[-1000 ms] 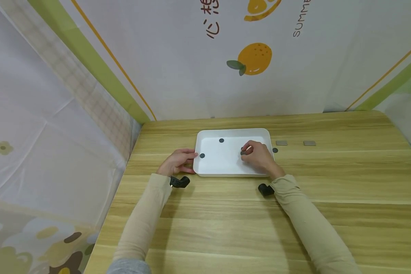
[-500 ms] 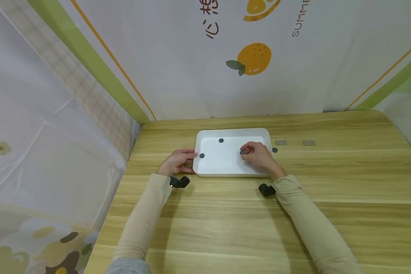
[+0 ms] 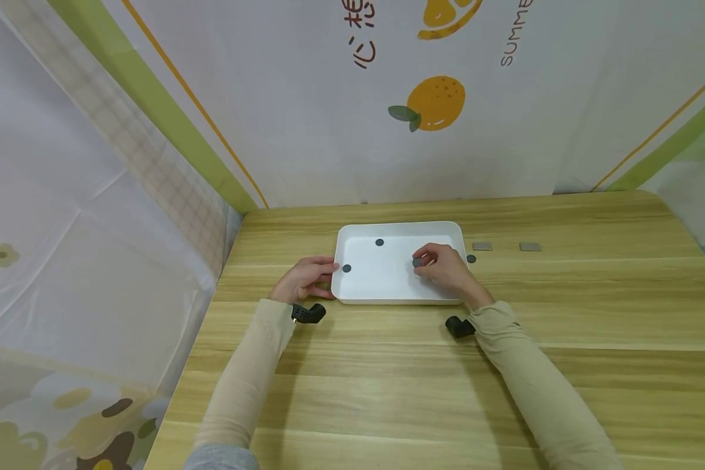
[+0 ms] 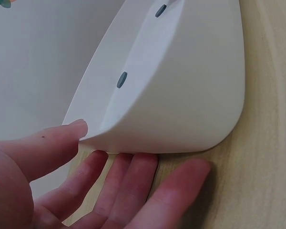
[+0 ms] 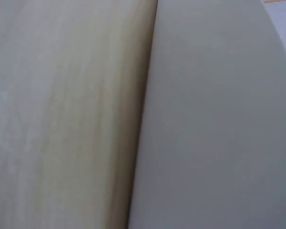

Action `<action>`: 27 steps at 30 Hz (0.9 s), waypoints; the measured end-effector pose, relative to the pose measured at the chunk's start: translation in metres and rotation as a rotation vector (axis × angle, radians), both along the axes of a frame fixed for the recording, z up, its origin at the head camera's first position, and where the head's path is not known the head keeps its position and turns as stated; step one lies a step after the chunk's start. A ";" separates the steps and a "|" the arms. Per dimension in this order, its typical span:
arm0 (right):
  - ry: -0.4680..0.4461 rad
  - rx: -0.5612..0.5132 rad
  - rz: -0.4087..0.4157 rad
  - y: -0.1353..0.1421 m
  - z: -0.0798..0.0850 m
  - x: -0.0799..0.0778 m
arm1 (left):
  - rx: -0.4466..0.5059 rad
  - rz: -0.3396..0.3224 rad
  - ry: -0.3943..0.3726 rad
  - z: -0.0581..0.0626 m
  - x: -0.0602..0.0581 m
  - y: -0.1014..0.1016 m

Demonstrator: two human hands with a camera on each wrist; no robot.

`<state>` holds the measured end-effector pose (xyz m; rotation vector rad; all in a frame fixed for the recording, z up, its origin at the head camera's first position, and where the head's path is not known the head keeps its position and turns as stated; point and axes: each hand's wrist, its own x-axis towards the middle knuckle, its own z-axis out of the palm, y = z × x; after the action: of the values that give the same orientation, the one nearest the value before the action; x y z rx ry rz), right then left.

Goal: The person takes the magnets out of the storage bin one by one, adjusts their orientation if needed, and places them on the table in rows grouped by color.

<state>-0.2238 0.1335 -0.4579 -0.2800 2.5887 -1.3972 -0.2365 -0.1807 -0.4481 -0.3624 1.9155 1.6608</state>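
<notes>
The head view is evenly and fairly brightly lit, with the white tray (image 3: 378, 281) close to washed out. Soft shadows lie on the wooden tabletop (image 3: 376, 385), right of the left sleeve (image 3: 243, 372) and left of the right sleeve (image 3: 540, 378). At the frame's far left, the hanging cloth (image 3: 29, 163) looks stretched. The left wrist view is duller and slightly soft, with shadow beside the left hand (image 4: 115, 183) at lower right. The right wrist view is dim, hazy and blurred, a dark shadow band running down its middle.
</notes>
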 end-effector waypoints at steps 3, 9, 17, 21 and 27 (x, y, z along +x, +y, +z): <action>0.001 -0.011 0.003 0.000 0.000 0.000 | 0.003 0.003 0.001 0.000 0.000 0.000; 0.014 -0.018 0.003 0.001 0.000 0.001 | 0.002 0.001 0.004 0.000 0.000 0.000; 0.033 -0.017 -0.003 0.003 0.004 0.004 | 0.006 0.004 0.004 0.000 0.001 0.000; 0.064 -0.002 0.003 0.004 0.006 0.004 | 0.003 0.006 0.002 0.000 0.001 0.000; 0.076 -0.010 0.004 0.006 0.010 0.004 | -0.009 0.009 -0.006 0.001 0.001 0.000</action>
<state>-0.2193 0.1397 -0.4478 -0.3455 2.6406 -1.4255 -0.2357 -0.1808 -0.4470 -0.3796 1.9205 1.6554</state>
